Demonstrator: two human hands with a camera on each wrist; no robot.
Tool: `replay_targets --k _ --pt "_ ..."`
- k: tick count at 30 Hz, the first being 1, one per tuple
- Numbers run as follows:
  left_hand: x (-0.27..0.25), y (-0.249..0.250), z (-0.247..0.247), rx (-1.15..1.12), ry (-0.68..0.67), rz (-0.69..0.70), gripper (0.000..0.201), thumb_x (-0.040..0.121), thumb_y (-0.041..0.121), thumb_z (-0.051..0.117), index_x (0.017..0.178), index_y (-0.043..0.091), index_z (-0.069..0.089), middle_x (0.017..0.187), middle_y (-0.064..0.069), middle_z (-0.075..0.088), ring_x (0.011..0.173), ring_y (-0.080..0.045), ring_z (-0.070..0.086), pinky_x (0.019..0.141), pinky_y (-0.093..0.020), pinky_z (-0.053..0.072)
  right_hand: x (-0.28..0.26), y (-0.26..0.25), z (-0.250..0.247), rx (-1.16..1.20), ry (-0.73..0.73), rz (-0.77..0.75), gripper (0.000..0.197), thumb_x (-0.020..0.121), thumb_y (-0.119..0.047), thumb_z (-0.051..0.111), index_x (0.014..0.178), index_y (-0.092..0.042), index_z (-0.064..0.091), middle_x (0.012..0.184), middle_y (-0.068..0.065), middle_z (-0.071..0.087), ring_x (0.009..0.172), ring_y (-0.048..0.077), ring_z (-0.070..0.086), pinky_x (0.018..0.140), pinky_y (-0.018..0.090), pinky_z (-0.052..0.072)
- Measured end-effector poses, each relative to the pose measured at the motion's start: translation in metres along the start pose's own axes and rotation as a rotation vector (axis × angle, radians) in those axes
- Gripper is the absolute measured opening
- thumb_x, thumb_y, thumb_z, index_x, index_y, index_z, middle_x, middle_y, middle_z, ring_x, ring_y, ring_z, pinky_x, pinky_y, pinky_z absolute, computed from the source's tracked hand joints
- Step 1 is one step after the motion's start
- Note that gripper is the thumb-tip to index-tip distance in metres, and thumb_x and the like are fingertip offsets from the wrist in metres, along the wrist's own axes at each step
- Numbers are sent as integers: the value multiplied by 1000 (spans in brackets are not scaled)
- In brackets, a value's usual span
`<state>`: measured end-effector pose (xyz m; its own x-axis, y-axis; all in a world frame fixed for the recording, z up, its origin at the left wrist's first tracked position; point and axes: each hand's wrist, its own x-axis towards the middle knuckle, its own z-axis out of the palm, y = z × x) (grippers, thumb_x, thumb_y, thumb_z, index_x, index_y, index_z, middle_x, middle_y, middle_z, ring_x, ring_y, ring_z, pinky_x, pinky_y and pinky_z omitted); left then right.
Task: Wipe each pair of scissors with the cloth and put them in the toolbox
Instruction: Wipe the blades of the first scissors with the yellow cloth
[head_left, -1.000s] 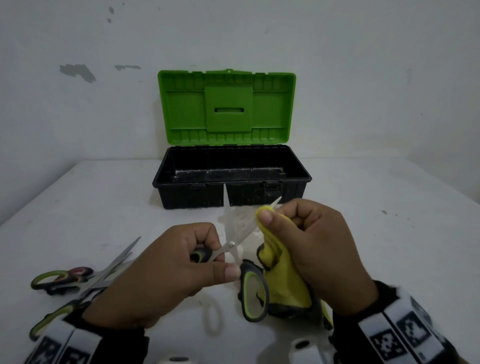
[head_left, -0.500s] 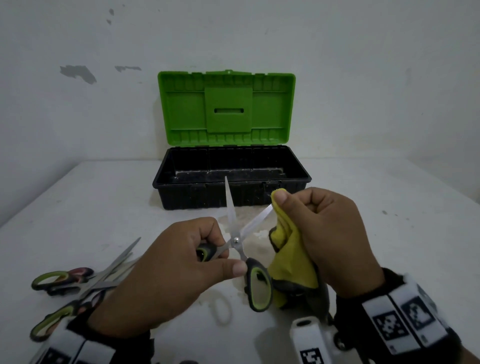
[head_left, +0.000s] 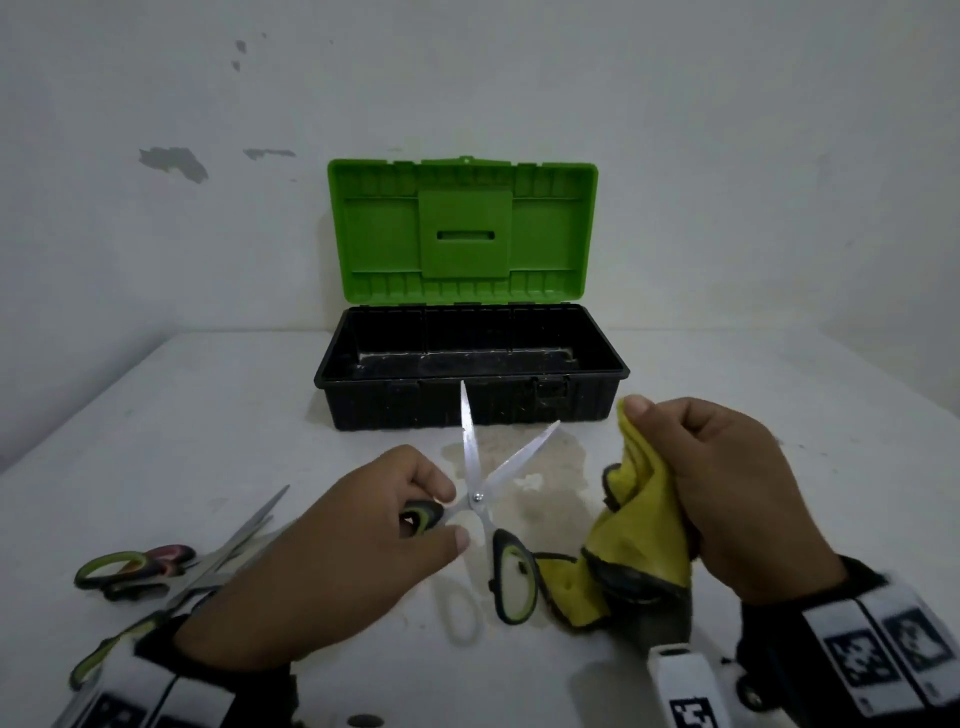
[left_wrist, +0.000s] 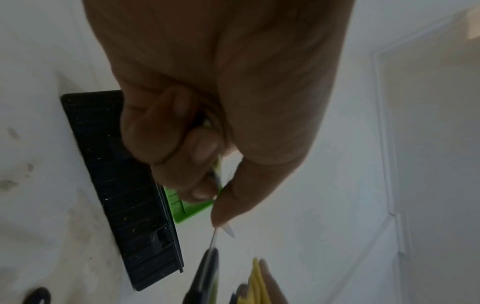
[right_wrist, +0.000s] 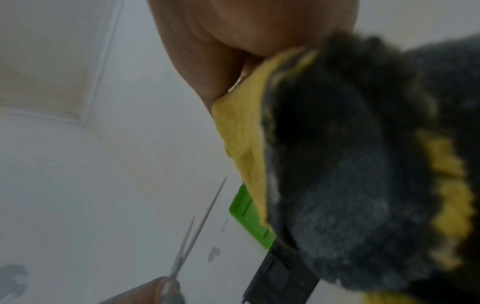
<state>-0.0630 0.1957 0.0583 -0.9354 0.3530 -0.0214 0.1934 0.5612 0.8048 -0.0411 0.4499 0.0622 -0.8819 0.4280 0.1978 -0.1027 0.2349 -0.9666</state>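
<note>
My left hand (head_left: 415, 519) grips one black-and-green handle of a pair of scissors (head_left: 480, 483), held above the table with the blades spread wide apart. The other handle loop (head_left: 511, 582) hangs free. To their right, my right hand (head_left: 691, 467) holds a bunched yellow and dark grey cloth (head_left: 639, 525), clear of the blades. The left wrist view shows my fingers (left_wrist: 182, 144) curled round the handle. The cloth (right_wrist: 337, 174) fills much of the right wrist view, with the blades (right_wrist: 197, 230) to its left. The toolbox (head_left: 470, 369) stands open behind, black tub and green lid (head_left: 462, 234) upright.
More scissors (head_left: 156, 566) with green, black and red handles lie in a pile on the white table (head_left: 779, 405) at my left, partly hidden by my left wrist. A stained patch (head_left: 550, 467) marks the table in front of the toolbox. White walls stand close behind.
My right hand has drawn the cloth off the right blade and away to the right. The scissors stay in my left hand, blades now spread wider and bare.
</note>
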Motion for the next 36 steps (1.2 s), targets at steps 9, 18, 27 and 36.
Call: replay_targets --k 9,18,27,36 --pt "4 -2 -9 -495 -52 13 9 94 7 56 96 2 64 86 -15 73 56 -15 48 49 -23 39 13 6 -54 -234 74 13 38 89 -36 69 69 -4 67 57 11 71 38 14 60 33 19 41" --pt "8 0 20 -846 135 -126 20 87 27 63 84 12 77 67 -2 52 62 -11 45 55 -26 34 10 -20 -33 -241 -110 -154 25 84 -26 74 71 -6 68 54 11 69 45 15 66 41 15 46" --pt "6 10 44 -1105 255 -240 26 90 38 63 82 18 77 79 -4 69 78 -22 69 69 -35 53 -13 -27 4 -137 -357 -210 15 76 -18 79 71 -6 72 55 8 68 44 10 63 44 13 46" --pt "8 24 52 -1049 398 -279 36 97 48 44 103 19 63 105 -9 56 81 -23 65 59 -36 59 -22 -23 6 -349 -179 -401 13 70 -38 81 73 -29 71 66 -18 71 54 1 68 53 12 52"
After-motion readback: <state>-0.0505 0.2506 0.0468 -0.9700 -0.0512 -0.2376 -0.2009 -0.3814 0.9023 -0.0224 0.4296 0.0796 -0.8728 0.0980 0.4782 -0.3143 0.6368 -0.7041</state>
